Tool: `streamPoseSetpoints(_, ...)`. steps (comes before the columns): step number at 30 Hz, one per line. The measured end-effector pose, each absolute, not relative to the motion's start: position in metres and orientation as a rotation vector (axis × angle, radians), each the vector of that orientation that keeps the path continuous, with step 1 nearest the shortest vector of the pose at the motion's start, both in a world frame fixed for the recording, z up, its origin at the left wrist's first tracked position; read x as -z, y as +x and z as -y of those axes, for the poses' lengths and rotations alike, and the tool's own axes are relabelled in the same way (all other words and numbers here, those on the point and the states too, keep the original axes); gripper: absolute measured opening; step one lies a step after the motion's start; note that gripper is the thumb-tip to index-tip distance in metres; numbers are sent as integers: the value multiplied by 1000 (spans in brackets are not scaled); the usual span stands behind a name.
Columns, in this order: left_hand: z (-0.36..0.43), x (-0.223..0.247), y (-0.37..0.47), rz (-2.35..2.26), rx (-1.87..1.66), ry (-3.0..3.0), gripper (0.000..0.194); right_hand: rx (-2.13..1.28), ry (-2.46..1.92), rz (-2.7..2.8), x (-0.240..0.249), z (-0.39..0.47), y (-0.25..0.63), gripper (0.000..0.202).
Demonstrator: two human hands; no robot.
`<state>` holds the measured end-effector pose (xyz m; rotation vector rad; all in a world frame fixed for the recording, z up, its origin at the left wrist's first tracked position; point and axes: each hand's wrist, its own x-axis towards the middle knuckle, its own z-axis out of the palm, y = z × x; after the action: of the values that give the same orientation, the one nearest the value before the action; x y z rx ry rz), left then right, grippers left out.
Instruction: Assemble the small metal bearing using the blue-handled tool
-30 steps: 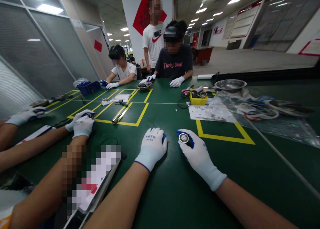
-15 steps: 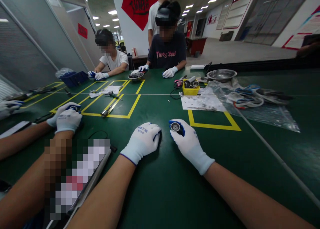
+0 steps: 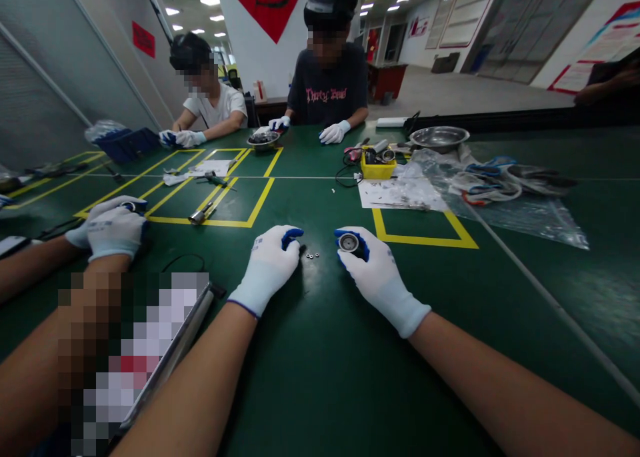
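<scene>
My right hand (image 3: 375, 267), in a white glove with blue fingertips, is closed around a round dark part with a metal rim (image 3: 349, 243). Its ring-shaped face points up toward me. To the left, my gloved left hand (image 3: 270, 260) is low over the green table, thumb and index finger apart, with no object visible between them. Just beyond those fingertips lie several tiny metal rings (image 3: 312, 256). The left hand's lower fingers are partly hidden under the palm.
A co-worker's gloved hands (image 3: 116, 227) are at the left, beside a pixelated tray-like object (image 3: 155, 337). Farther back are a yellow bin (image 3: 379, 169) of parts, a steel bowl (image 3: 440, 137), plastic bags with cables (image 3: 500, 184) and a metal tool (image 3: 200, 214). Two people sit opposite.
My left hand has drawn back to the left and its thumb and index finger have parted, bringing the tiny rings into view. My right hand still holds the round part. The camera view has shifted.
</scene>
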<state>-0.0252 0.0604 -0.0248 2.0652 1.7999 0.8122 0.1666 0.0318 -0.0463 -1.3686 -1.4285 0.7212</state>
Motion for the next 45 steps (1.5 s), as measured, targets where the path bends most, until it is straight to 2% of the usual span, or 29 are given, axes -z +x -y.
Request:
streamPoseSetpoints(6,-62,21,-34,-1704,-482,2381,31,-738,-1379,1431,45,-30,168,35)
streamPoseSetpoints(12,-63,20,-35,-1736,-301,2353,31,-748,-1327,1434,48,-31,170,35)
streamPoseSetpoints(23,-66,27,-35,-1693,-321,2302,19,-744,-1274,1461,52,-33,169,33)
streamPoseSetpoints(28,-66,29,-33,-1671,-451,2288,14,-750,-1282,1486,50,-32,170,31)
streamPoseSetpoints(36,-53,16,-22,-1295,-1095,2094,11,-691,-1134,1614,46,-28,167,12)
streamPoseSetpoints(45,-31,1,-8,-1123,-1156,2122,8,-686,-1065,1736,45,-24,165,5)
